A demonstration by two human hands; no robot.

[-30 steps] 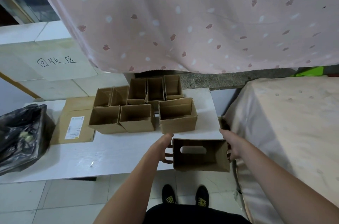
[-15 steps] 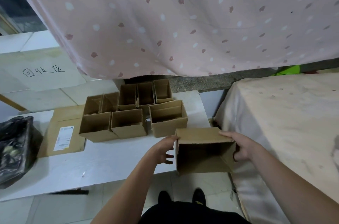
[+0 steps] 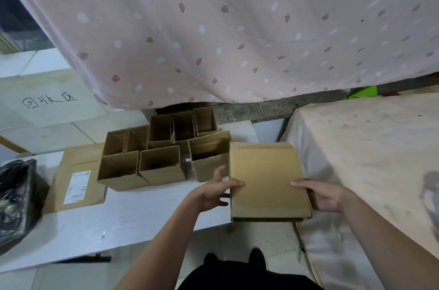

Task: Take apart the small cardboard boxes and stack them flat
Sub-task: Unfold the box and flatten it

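Note:
I hold a small brown cardboard box (image 3: 266,178) over the right end of the white table (image 3: 133,213), one broad face turned up toward me. My left hand (image 3: 215,191) grips its left edge, thumb on the top face. My right hand (image 3: 319,196) grips its right edge, thumb on top as well. Several open-topped small boxes (image 3: 164,147) stand clustered on the table behind it, the nearest one (image 3: 209,155) close to the held box's left corner.
A flat cardboard sheet with a shipping label (image 3: 76,175) lies on the table's left part. A black plastic bag (image 3: 16,202) sits at the far left. A cloth-covered surface (image 3: 368,147) stands to the right. A pink curtain (image 3: 225,28) hangs behind.
The box was tipped from showing its open inside to showing a broad flat face, and it rose a little toward the standing boxes. Both hands stayed on its sides.

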